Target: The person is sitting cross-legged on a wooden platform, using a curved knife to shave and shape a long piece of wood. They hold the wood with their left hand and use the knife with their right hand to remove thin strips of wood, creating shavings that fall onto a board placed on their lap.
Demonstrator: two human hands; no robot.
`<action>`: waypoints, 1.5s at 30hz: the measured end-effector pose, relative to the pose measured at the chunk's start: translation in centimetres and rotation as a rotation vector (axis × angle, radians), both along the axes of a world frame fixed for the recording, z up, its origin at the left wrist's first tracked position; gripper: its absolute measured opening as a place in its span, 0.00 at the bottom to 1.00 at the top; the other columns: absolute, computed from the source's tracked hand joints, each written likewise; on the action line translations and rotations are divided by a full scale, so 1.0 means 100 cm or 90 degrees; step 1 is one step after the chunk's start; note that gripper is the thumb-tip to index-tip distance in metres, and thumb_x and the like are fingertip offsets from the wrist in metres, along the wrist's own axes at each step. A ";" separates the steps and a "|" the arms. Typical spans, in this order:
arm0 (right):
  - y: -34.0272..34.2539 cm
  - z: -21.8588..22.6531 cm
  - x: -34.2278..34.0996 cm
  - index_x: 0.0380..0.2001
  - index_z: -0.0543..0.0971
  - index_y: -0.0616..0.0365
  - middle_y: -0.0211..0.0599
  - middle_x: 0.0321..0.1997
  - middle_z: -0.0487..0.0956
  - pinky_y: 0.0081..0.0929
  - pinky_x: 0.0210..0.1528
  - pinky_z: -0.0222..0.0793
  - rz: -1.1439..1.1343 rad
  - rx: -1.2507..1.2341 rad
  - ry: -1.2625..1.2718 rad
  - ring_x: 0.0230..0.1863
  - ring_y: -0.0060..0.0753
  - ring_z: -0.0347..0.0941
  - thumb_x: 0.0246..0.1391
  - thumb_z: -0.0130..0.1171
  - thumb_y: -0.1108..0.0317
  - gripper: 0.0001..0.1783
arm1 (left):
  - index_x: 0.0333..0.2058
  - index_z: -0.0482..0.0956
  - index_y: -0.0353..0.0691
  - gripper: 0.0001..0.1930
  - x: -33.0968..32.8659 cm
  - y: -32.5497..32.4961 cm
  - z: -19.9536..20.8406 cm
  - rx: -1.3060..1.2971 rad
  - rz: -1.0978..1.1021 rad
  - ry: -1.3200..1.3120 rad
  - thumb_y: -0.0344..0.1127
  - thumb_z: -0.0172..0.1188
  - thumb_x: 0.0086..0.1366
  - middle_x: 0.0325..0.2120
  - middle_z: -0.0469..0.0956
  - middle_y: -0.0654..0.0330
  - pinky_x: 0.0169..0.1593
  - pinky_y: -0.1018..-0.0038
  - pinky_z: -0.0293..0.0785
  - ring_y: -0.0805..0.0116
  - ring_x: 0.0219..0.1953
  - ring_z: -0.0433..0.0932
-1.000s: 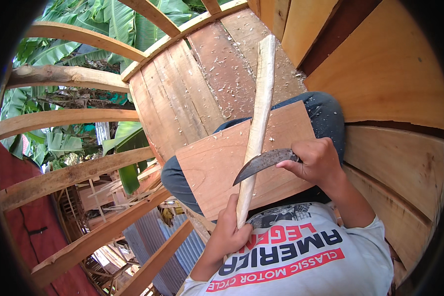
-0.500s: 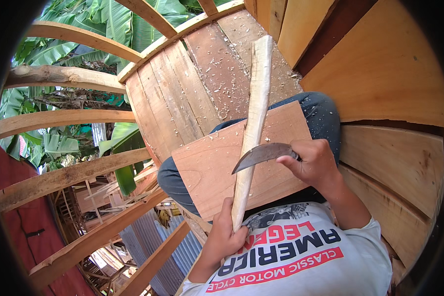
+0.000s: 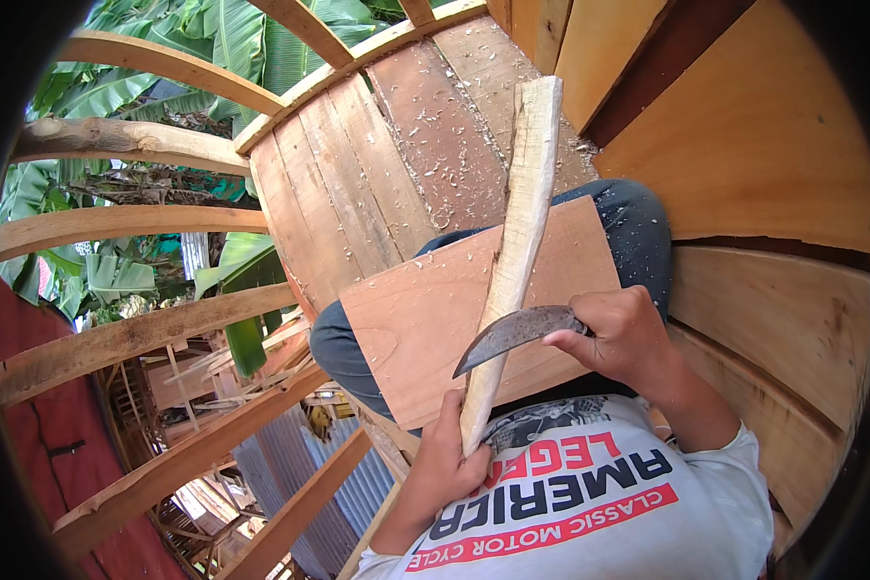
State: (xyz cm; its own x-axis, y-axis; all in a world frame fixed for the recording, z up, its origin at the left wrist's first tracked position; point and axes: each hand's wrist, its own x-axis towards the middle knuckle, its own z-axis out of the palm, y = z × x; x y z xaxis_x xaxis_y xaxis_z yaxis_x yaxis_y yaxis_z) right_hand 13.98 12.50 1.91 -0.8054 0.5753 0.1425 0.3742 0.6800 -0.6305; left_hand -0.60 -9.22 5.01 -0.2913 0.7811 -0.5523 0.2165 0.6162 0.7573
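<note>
Operating remotely, I see a grained, rectangular wooden board across denim-clad knees, a pale, rough-hewn stick slanting over it, and a curved, mottled metal knife, left hand wrapped round the stick's near end, right hand gripping the knife, its blade nearer the left hand than before.

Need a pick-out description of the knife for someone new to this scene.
Start at the flat wooden board on the person's legs, then find the long pale stick slanting over it. Across the stick's lower part, held in the right hand, is the knife. Dark metal, curved and tapering to a point at left, it stands apart from the lighter wood of board and stick.
</note>
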 end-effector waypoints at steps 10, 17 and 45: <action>0.013 -0.018 0.002 0.10 0.70 0.56 0.41 0.11 0.69 0.34 0.16 0.63 -0.078 0.061 0.027 0.14 0.46 0.70 0.49 0.63 0.42 0.30 | 0.44 0.65 0.28 0.24 0.002 0.007 0.003 0.009 0.043 -0.006 0.27 0.51 0.44 0.17 0.64 0.52 0.26 0.66 0.63 0.60 0.19 0.66; 0.049 -0.023 0.008 0.11 0.69 0.57 0.43 0.12 0.70 0.35 0.17 0.63 -0.253 0.123 0.024 0.16 0.49 0.70 0.51 0.63 0.45 0.30 | 0.43 0.65 0.29 0.23 0.002 -0.004 0.001 -0.004 0.063 -0.026 0.27 0.53 0.43 0.17 0.64 0.54 0.26 0.68 0.64 0.63 0.20 0.66; 0.007 -0.013 -0.003 0.12 0.72 0.58 0.43 0.13 0.71 0.34 0.18 0.64 -0.018 0.003 -0.029 0.16 0.45 0.72 0.50 0.63 0.45 0.28 | 0.50 0.63 0.28 0.26 -0.003 0.004 0.001 -0.030 0.039 -0.002 0.25 0.52 0.48 0.21 0.74 0.40 0.31 0.62 0.74 0.42 0.26 0.79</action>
State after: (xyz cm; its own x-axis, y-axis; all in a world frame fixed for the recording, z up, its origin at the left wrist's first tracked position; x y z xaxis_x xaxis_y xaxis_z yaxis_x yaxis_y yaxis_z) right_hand 13.67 13.25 0.64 -0.7942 0.5979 0.1086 0.4225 0.6717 -0.6085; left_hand -0.89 -8.79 5.10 -0.3351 0.7355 -0.5889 0.1749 0.6627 0.7282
